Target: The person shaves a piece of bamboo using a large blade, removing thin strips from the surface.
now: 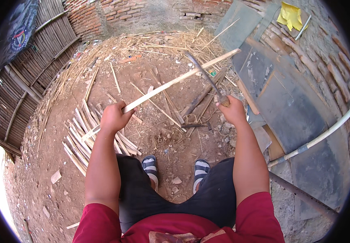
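Note:
My left hand [115, 117] is closed around the near part of a long pale wooden strip [171, 83], which slants up and away to the right. A short end of the strip sticks out behind the fist. In my right hand [232, 110] is the handle of a long knife [204, 74] with a dark, slightly curved blade. The blade points up to the left and crosses over the strip; I cannot tell whether they touch. Beside and below my left hand lies a pile of split wooden strips [77, 146] on the ground.
Between my sandalled feet and the straw [158, 44] lie loose sticks and a dark wooden piece [201, 99]. Large dark sheets [292, 105] and a white pipe [312, 143] are at the right. A brick wall [142, 16] stands behind, a bamboo fence [41, 48] at the left.

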Tool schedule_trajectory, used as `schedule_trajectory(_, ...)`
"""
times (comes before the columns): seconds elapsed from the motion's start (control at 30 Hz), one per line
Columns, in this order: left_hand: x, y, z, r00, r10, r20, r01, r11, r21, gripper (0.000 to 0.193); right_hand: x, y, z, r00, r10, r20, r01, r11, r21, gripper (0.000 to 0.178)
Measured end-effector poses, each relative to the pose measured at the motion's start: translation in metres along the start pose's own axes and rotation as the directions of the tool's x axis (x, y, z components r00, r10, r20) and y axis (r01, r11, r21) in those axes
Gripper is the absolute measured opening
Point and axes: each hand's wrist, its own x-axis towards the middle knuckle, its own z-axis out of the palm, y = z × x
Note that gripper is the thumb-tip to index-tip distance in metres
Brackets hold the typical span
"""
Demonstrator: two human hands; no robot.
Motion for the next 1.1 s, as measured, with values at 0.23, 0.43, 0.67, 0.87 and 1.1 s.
schedule_trajectory(0.23,-0.012,-0.039,-0.045,0.988,-0.106,-0.114,0.116,0.99,0.085,0.051,0.002,0.087,0.002,0.883,0.459,-0.095,-0.364,0.798,0.48,0.029)
schedule_trajectory(0.43,-0.138,-0.132,-0.055,0.921,-0.326,-0.216,0.353,0.93,0.1,0.052,-0.014,0.099,-0.004,0.847,0.511,0.146,-0.489,0.641,0.592,0.019)
schedule_trajectory(0.67,-0.332,-0.236,-0.048,0.667,-0.708,-0.232,0.737,0.673,0.063,0.056,-0.014,0.164,0.001,0.803,0.509,0.312,-0.588,0.589,0.554,0.025)
schedule_trajectory(0.87,-0.479,-0.281,-0.047,0.356,-0.876,-0.325,0.917,0.394,-0.06,0.051,-0.003,0.146,0.001,0.759,0.551,0.346,-0.632,0.498,0.593,0.034)
schedule_trajectory(1.1,-0.536,-0.308,-0.042,0.144,-0.922,-0.359,0.926,0.254,-0.281,0.052,0.017,0.132,0.02,0.757,0.547,0.359,-0.622,0.434,0.651,0.037)
